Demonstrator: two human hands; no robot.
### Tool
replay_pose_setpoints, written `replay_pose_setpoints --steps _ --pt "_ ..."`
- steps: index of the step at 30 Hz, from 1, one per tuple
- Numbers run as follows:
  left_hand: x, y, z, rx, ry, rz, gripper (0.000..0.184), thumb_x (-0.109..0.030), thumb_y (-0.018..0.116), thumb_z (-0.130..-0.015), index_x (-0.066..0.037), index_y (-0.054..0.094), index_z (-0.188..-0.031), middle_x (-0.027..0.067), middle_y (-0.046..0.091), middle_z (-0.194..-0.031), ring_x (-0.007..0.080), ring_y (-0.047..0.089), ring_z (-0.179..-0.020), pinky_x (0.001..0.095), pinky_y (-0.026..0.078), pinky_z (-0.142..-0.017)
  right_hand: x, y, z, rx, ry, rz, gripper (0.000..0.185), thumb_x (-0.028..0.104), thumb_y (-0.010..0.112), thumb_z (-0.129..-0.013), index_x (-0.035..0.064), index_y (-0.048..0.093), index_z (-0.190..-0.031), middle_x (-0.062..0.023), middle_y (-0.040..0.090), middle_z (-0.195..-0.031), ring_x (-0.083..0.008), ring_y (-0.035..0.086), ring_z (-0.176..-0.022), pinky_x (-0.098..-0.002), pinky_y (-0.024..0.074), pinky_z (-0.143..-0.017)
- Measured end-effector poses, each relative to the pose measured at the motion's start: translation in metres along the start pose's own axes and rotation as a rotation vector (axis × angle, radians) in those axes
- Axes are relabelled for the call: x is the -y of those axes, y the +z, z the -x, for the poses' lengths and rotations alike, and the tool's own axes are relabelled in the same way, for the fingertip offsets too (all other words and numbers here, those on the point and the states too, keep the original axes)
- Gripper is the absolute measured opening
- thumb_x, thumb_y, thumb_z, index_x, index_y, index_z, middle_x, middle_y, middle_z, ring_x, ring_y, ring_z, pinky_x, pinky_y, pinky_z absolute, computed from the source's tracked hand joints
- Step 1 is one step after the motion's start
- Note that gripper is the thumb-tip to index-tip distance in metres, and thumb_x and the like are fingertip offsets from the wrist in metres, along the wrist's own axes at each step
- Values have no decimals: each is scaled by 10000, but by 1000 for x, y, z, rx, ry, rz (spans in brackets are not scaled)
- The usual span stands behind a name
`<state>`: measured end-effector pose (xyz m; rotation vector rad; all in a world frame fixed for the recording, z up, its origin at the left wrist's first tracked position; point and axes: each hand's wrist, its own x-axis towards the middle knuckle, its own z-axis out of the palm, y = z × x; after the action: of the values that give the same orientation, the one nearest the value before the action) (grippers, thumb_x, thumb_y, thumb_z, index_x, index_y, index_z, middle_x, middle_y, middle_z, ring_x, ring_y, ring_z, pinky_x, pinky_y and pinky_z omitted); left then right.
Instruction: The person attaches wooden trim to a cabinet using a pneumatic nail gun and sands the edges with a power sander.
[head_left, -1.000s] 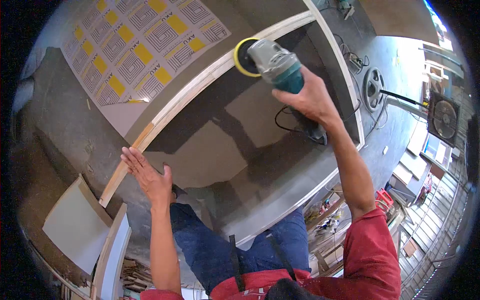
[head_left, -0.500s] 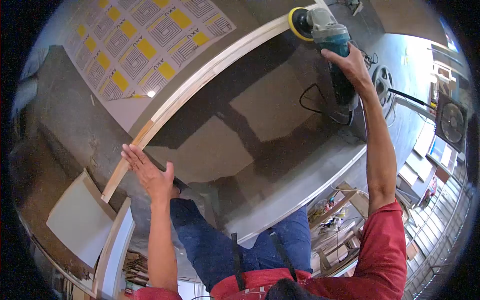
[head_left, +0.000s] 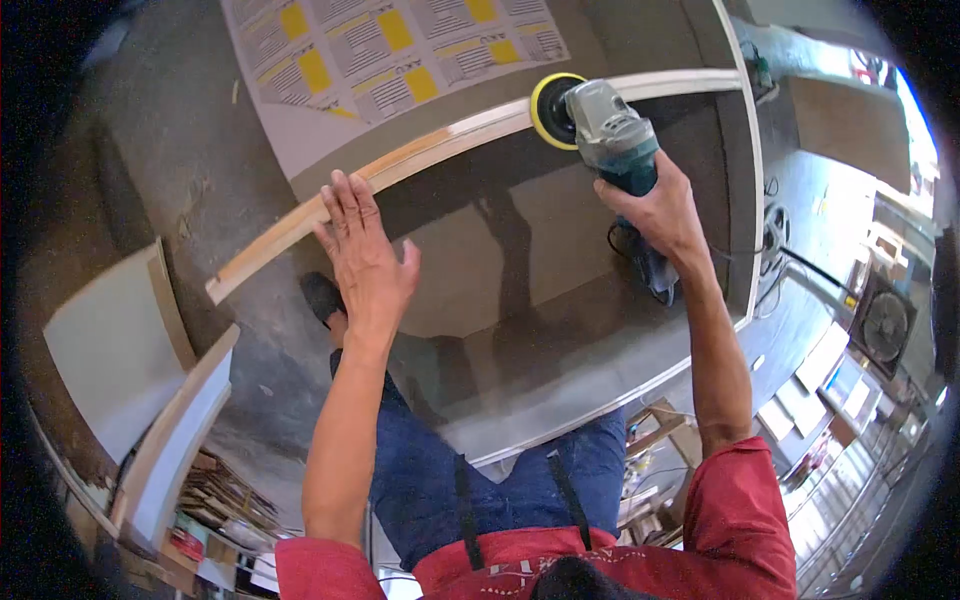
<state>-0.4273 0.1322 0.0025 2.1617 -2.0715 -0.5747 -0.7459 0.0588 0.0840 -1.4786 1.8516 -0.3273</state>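
My right hand (head_left: pixel 660 210) grips the body of an angle grinder (head_left: pixel 612 135), which carries a yellow-rimmed round pad (head_left: pixel 552 110). The pad meets or hovers just above a long pale wooden edge strip (head_left: pixel 490 122); exact contact cannot be made out. Farther left along that strip, my left hand (head_left: pixel 370 265) lies flat with its fingers stretched over the browner section of wood. The strip belongs to a large grey box-like frame (head_left: pixel 733 200), whose inside is partly in shadow.
A sheet printed with yellow blocks (head_left: pixel 390 60) lies beyond the strip. Curved white panels (head_left: pixel 120 350) stand at left. On the right are a fan (head_left: pixel 885 325), a cable reel (head_left: pixel 775 228) and stacked boards (head_left: pixel 800 400). My foot (head_left: pixel 322 298) is beside the frame.
The grinder has come along the strip from near its far right corner towards my left hand. The view has turned, and my left hand still rests on the strip.
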Motion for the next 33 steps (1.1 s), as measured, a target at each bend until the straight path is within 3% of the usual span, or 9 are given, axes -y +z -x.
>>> replay_pose_setpoints --steps 1,5,10,14,18,21,29,33 --pt "13 0 9 -31 -5 33 1051 -189 725 -767 -39 64 -1571 175 52 -1642 360 73 -1515 620 136 -1173 11 11 6 18 -21 2 521 251 806 -725 9 624 -1149 -157 713 -1007 -216 687 -937 -338 512 -871" --pt "80 -15 46 -12 -108 3 1053 -178 719 -763 -52 61 -1574 159 57 -1646 353 71 -1517 631 127 -1170 46 58 30 51 -95 44 501 209 787 -709 11 621 -1137 -168 715 -999 -225 692 -924 -346 516 -860" --pt "170 -31 78 -142 -214 -22 1034 -125 687 -753 -58 67 -1577 152 83 -1646 349 84 -1516 647 113 -1165 93 113 52 121 -141 74 498 201 787 -706 4 608 -1127 -175 716 -985 -239 702 -913 -357 525 -831" --pt "223 -38 97 -178 -225 4 999 -115 669 -760 -68 96 -1577 161 116 -1639 384 85 -1509 616 110 -1180 131 160 65 145 -197 93 501 227 810 -710 1 592 -1100 -189 712 -968 -286 708 -907 -363 527 -820" --pt "261 -27 123 -222 -396 88 956 -125 657 -790 -49 114 -1572 163 119 -1638 398 85 -1505 590 122 -1188 170 197 79 200 -217 138 514 257 825 -715 1 584 -1089 -208 704 -960 -318 705 -914 -370 525 -812" --pt "284 -14 161 -233 -499 134 924 -109 653 -810 -48 129 -1569 178 118 -1635 417 79 -1500 589 123 -1187 194 224 90 264 -252 153 513 271 827 -719 1 571 -1072 -217 698 -944 -331 703 -915 -375 524 -802" --pt "297 15 274 3 -822 278 874 -101 659 -831 -35 171 -1553 208 131 -1622 436 72 -1496 590 136 -1181 260 299 116 371 -364 229 496 296 810 -712 -1 527 -992 -257 677 -896 -440 666 -888 -453 534 -740" --pt "291 14 288 33 -858 282 876 -98 661 -828 -35 173 -1553 206 136 -1621 436 76 -1495 590 142 -1180 270 312 126 400 -357 217 493 295 793 -701 -9 525 -981 -268 668 -884 -453 658 -878 -467 529 -734"
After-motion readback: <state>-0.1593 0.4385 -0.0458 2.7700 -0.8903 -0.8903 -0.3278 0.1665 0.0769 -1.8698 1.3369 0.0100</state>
